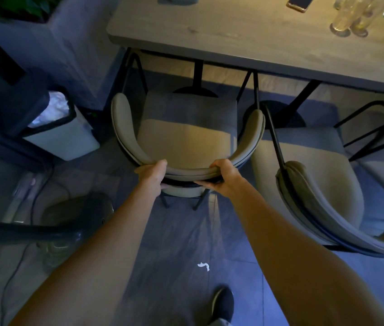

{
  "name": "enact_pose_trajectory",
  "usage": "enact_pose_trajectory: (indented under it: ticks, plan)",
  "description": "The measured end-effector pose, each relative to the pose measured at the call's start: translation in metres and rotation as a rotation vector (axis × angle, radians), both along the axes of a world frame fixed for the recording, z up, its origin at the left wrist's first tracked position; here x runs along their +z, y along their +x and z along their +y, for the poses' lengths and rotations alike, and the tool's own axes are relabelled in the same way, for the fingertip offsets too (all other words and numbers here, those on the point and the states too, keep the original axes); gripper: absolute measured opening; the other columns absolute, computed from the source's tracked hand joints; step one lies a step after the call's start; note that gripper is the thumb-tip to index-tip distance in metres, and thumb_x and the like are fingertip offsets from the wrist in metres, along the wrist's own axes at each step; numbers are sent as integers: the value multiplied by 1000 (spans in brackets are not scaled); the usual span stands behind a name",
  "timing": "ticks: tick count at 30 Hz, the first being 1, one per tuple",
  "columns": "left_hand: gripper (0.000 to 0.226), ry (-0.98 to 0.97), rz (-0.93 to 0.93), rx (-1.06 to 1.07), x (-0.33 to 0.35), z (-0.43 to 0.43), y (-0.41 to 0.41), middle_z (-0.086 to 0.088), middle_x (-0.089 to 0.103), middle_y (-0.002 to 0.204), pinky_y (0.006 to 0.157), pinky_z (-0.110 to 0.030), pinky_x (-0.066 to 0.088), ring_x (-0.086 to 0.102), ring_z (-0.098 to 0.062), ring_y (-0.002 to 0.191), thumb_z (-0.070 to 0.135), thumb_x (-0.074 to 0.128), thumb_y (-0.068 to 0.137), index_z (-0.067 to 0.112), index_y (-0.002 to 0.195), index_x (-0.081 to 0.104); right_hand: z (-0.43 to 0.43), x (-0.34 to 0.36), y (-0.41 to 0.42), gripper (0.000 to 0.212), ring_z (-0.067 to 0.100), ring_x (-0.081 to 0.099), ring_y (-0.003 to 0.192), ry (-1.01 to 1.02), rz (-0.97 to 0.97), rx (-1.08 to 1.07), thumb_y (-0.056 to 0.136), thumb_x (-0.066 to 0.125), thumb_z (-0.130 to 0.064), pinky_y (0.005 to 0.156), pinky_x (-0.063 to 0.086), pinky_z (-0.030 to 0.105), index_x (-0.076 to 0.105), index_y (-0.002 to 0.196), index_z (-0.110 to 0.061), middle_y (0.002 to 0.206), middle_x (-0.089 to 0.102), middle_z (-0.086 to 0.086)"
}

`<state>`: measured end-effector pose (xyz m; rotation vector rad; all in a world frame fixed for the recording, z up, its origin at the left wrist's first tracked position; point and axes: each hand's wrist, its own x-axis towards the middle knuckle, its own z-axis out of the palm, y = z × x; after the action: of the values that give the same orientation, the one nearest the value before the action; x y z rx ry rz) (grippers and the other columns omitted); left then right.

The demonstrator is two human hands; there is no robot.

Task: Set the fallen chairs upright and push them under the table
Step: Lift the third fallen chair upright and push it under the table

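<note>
A grey padded chair [186,137] with a curved backrest stands upright in front of me, its seat facing the grey wooden table [233,41] and its front edge near the table's rim. My left hand [152,175] grips the backrest's top edge on the left. My right hand [224,177] grips it on the right. To the right, a second grey chair [315,189] also stands upright, angled, its seat partly out from the table.
A white bin [61,135] with a liner stands left of the chair. Cables and a dark round base [75,215] lie on the floor at the left. Glasses [351,17] and a phone [300,2] sit on the table. A paper scrap [204,265] lies on the tiles.
</note>
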<state>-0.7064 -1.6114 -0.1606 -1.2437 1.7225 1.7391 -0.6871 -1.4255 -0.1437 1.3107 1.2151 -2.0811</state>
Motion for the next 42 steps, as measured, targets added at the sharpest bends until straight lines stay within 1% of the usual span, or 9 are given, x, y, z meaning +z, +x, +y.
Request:
enact_pose_trajectory:
  ticks: [4, 7, 12, 18, 28, 31, 35, 39, 42]
  plan:
    - [63, 18, 9, 6, 2, 10, -20, -6, 42, 147, 90, -52, 57, 46, -30, 131, 27, 62, 92, 14, 149, 38, 11, -2, -25, 51, 47, 54, 106, 17, 0, 29, 84, 55, 3, 65, 61, 59, 46, 131, -15, 127, 47, 22]
    - [63, 15, 8, 17, 3, 18, -38, -7, 44, 144, 87, -51, 58, 48, -28, 127, 28, 63, 92, 13, 148, 38, 18, -3, -44, 49, 46, 55, 105, 21, 3, 39, 83, 56, 2, 65, 61, 57, 45, 127, -17, 125, 48, 21]
    - [63, -9, -12, 25, 4, 21, -61, -8, 45, 145, 88, -50, 58, 49, -29, 126, 27, 64, 92, 13, 147, 38, 20, -9, -65, 54, 49, 56, 105, 6, -25, 15, 81, 57, 1, 67, 61, 58, 44, 131, -16, 126, 47, 23]
    - [61, -7, -6, 32, 5, 16, -73, -10, 50, 142, 87, -52, 58, 52, -29, 124, 24, 66, 91, 12, 145, 40, 14, -7, -74, 54, 49, 54, 108, 14, -26, -21, 78, 59, 0, 67, 61, 58, 47, 130, -11, 130, 45, 23]
    - [66, 10, -22, 19, 7, 17, -77, -11, 44, 148, 95, -53, 54, 49, -31, 128, 25, 64, 92, 10, 151, 36, 14, -4, -73, 54, 48, 55, 109, -19, -32, -38, 80, 60, 0, 67, 61, 55, 46, 129, -16, 127, 46, 24]
    - [66, 22, -19, 4, 11, 15, -72, -11, 43, 148, 93, -52, 55, 49, -31, 128, 27, 64, 92, 10, 150, 38, 11, -3, -72, 53, 46, 55, 109, -24, -23, -55, 82, 58, 0, 66, 61, 55, 46, 131, -15, 129, 47, 24]
    - [61, 37, -19, -16, 20, 4, -64, -12, 47, 143, 84, -45, 59, 52, -30, 124, 27, 66, 91, 8, 144, 42, 0, 2, -64, 52, 45, 55, 111, -17, -34, -58, 84, 59, -2, 65, 62, 55, 46, 133, -14, 131, 48, 23]
    - [57, 60, -49, -40, 29, -6, -50, -13, 51, 139, 81, -45, 58, 54, -31, 122, 23, 66, 90, 8, 140, 45, -7, 4, -46, 44, 45, 56, 111, -40, -67, -46, 84, 60, -1, 66, 62, 53, 49, 125, -13, 130, 47, 24]
    - [56, 61, -72, -59, 32, -13, -37, -14, 50, 140, 82, -46, 58, 53, -33, 124, 21, 65, 91, 8, 141, 44, -12, 6, -29, 39, 44, 57, 108, -56, -96, -35, 85, 63, -2, 63, 63, 50, 50, 120, -11, 128, 48, 24]
